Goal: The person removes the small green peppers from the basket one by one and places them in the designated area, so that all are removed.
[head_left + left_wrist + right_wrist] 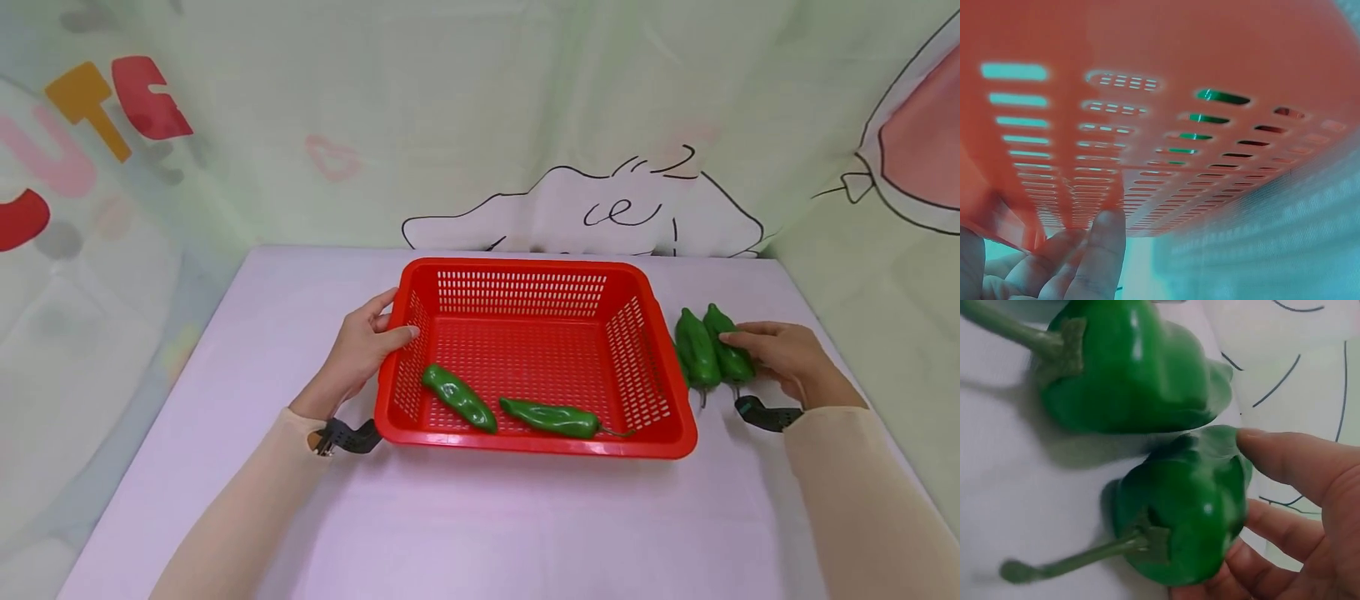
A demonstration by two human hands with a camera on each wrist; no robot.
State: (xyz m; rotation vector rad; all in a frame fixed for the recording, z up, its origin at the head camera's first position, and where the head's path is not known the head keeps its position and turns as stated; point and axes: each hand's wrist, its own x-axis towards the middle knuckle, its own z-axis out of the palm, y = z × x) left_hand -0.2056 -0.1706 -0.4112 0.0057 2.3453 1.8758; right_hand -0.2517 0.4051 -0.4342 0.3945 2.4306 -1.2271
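Observation:
My left hand [356, 354] grips the left rim of a red plastic basket [536, 446], thumb over the edge and fingers outside. In the left wrist view, the slotted basket wall [1166, 37] fills most of the picture, with the fingers [1100, 256] against it. Two green peppers lie in the basket's near part, one slanted [459, 397] and one lengthwise [551, 417]. At the right, my right hand [787, 354] holds the outermost green pepper [1175, 515] between thumb and fingers. Close beside it lies another green pepper [1129, 369].
Part of a further green pepper [680, 362] shows at the basket's right rim, mostly hidden. All stands on a pale table [525, 525]. Printed cloth walls [360, 108] rise at the back and both sides. Black wrist mounts [765, 414] sit by the sleeves.

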